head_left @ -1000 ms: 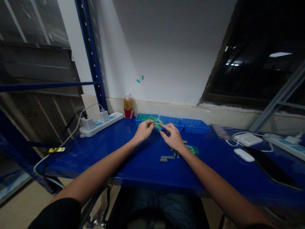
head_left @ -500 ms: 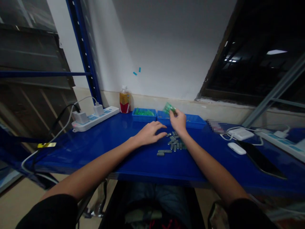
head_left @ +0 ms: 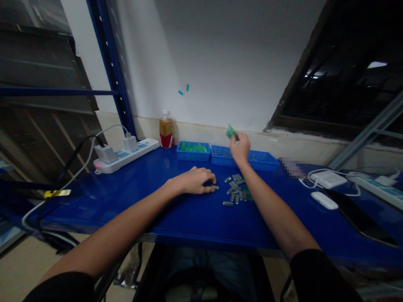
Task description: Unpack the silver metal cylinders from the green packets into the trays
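Note:
My left hand (head_left: 197,181) rests low over the blue tabletop with its fingers curled. At its thumb and fingertips is a small grey metal piece (head_left: 215,187), seemingly pinched. My right hand (head_left: 240,149) is raised in front of the blue trays, closed on a thin translucent green piece (head_left: 231,131) that sticks up past the fingertips. Between my arms lies a loose pile of small grey metal pieces (head_left: 234,184), with one piece (head_left: 227,203) apart at the near side. Something green lies partly hidden behind my right forearm.
A blue tray (head_left: 193,158) holds green pieces; another blue tray (head_left: 220,161) beside it holds a few small metal parts. A drink bottle (head_left: 166,130) and a power strip (head_left: 126,156) stand at left. At right lie a white case (head_left: 324,200), a phone (head_left: 362,218) and cables.
My left hand has curled its fingers at a grey metal piece. The grey pieces at the pile's near left are fewer. My right hand still holds the green piece, now higher.

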Demonstrator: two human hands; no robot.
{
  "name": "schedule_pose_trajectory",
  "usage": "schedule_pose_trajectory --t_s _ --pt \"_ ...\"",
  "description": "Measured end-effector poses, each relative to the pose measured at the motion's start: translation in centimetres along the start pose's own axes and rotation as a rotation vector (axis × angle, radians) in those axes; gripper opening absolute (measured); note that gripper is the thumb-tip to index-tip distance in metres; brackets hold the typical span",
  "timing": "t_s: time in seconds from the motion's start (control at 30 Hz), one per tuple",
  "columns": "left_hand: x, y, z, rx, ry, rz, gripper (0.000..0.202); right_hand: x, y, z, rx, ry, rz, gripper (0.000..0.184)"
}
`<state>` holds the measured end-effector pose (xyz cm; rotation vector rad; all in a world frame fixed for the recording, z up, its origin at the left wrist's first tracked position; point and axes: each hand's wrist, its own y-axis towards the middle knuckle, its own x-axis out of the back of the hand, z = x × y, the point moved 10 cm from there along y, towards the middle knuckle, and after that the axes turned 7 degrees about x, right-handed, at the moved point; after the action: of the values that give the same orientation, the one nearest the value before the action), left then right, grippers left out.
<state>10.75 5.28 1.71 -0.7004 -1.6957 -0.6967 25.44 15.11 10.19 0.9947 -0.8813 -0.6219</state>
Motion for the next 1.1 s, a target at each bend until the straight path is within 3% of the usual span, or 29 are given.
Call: schedule_pose_trajectory --t_s 0.13,0.2,0.27,0.43,0.57,0.73,0.93,1.1 --pt "0.2 -0.2 0.2 0.016 -0.016 0.017 0.037 2.0 0.0 -0.3 -0.006 0.01 -0.06 0.023" --pt "-0.3 -0.2 0.2 0.013 -0.031 0.074 0.033 2.2 0.3 0.6 0.04 0.013 -0.014 0.023" --pt "-0.7 -0.2 0.3 0.012 -0.052 0.106 0.026 0.9 0.4 1.9 0.082 0.003 0.129 0.022" --pt "-0.7 0.2 0.8 -0.012 -0.081 0.064 0.016 -5.0 0.2 4.4 0.029 -0.161 0.533 0.032" --pt "-0.5 0.2 1.2 -0.007 -0.081 0.037 0.017 -9.3 1.4 5.8 0.007 -0.229 0.701 0.039" --pt "-0.2 0.1 1.3 0.008 -0.077 0.021 0.016 -13.0 1.4 7.3 0.04 -0.244 0.869 0.033" --pt "1.1 0.2 2.9 0.079 -0.132 -0.096 0.015 -14.6 -1.5 7.9 0.054 -0.267 0.966 0.031" --pt "2.5 0.0 5.5 0.136 -0.223 -0.202 0.012 -13.2 -0.8 8.3 0.06 -0.22 0.965 0.027"
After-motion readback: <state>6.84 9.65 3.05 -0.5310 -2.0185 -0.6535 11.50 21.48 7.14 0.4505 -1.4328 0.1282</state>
